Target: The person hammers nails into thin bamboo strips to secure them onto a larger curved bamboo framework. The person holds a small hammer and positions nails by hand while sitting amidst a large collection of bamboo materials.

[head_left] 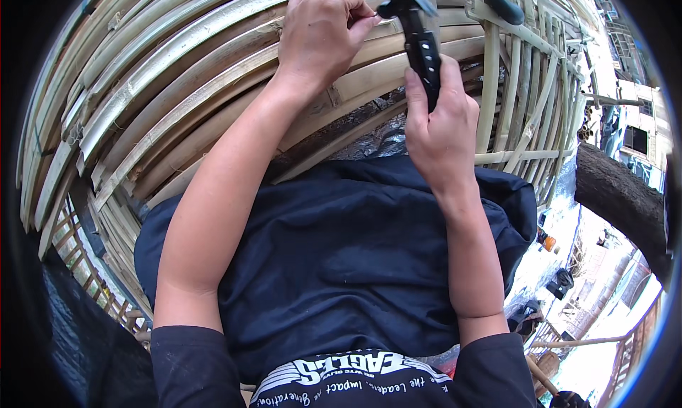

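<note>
My right hand (pixel 442 127) is wrapped round the black handle of a hammer (pixel 424 56), which has a row of pale spots along it. The hammer's dark head is up at the top, its face close beside my left fingertips. My left hand (pixel 318 35) is closed in a pinch over the bamboo slats (pixel 387 78). Whatever sits between the thumb and forefinger is too small to make out. The slats run in long curved rows beneath both hands, with narrow gaps between them.
Dark cloth (pixel 334 230) covers my lap, right up against the slats. An upright bamboo lattice (pixel 522 95) stands at the right, with a dark curved tube (pixel 501 3) above it. A thick brown trunk (pixel 618 195) lies farther right. Another lattice (pixel 89 259) shows at lower left.
</note>
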`<action>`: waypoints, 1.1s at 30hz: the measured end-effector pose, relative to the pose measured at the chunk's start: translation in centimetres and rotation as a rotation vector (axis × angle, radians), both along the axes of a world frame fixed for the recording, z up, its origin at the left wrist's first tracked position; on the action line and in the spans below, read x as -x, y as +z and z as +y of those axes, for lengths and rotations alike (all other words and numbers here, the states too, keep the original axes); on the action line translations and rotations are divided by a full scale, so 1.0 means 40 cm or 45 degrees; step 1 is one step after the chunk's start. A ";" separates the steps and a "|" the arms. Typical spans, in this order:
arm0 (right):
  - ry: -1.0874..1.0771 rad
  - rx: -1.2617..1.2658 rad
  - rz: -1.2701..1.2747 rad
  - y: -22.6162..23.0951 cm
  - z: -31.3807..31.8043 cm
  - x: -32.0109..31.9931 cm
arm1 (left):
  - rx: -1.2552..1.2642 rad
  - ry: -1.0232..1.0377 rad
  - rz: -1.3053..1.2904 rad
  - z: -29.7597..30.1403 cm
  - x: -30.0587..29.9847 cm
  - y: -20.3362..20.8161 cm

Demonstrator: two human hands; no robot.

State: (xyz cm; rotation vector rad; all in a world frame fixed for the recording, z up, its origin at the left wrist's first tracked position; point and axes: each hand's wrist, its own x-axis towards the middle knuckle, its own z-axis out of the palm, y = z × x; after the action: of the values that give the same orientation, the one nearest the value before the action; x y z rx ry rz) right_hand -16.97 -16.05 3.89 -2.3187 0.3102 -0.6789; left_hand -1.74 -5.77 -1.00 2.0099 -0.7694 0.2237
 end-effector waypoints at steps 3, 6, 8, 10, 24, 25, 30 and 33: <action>-0.001 0.017 0.058 0.006 0.003 0.001 | 0.013 0.006 -0.031 0.001 -0.003 -0.001; -0.052 -0.006 -0.035 0.017 0.005 0.005 | 0.011 0.013 -0.003 -0.001 -0.006 -0.009; 0.052 0.055 0.274 0.010 -0.008 -0.007 | -0.068 0.038 -0.086 0.003 -0.007 -0.008; 0.023 0.036 0.196 -0.004 -0.003 -0.007 | -0.038 0.028 -0.111 0.000 -0.007 0.003; -0.045 -0.136 0.120 -0.007 -0.018 0.028 | -0.032 0.020 -0.195 0.009 0.024 -0.014; -0.042 -0.139 0.116 -0.006 -0.022 0.029 | -0.058 0.030 -0.237 0.011 0.028 -0.014; -0.047 -0.160 0.055 -0.004 -0.036 0.034 | -0.057 0.046 -0.340 0.007 0.043 -0.019; -0.070 -0.222 0.112 -0.002 -0.035 0.034 | -0.093 0.079 -0.300 0.010 0.036 -0.017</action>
State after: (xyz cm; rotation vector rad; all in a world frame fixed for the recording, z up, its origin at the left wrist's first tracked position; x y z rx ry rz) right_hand -18.34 -17.45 3.82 -2.1833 0.4569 -0.5548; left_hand -3.19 -5.38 -1.66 2.1019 -0.8729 0.4822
